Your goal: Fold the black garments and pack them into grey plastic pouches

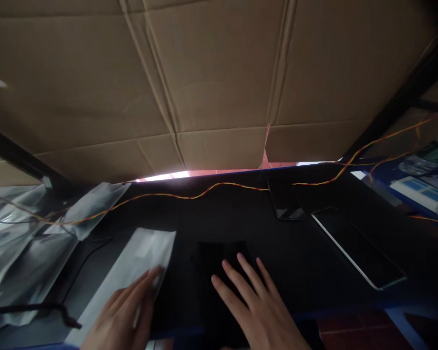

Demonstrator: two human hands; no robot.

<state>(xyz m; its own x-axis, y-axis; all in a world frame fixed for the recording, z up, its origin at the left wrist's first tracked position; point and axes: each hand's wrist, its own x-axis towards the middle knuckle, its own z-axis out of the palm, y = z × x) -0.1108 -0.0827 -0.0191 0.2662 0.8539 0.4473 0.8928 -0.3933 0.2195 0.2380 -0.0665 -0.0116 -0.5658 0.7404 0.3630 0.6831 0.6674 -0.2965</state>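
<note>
My left hand (126,308) is at the near left, fingers pressed together over the right edge of a long white plastic bag (131,257), apparently pinching it. A bit of white shows between the thumb and fingers. My right hand (253,296) lies palm down with its fingers spread on a flat black piece (211,257), perhaps fabric or a pouch. Black on the black table (182,214), this piece has a hard-to-see outline.
Clear plastic bags (25,257) lie at the left with a black cord (25,308). A twisted red-yellow wire (222,184) crosses the back. On the right are a dark phone (284,199) and a larger black-screened device (361,248). Cardboard (219,73) walls the far side.
</note>
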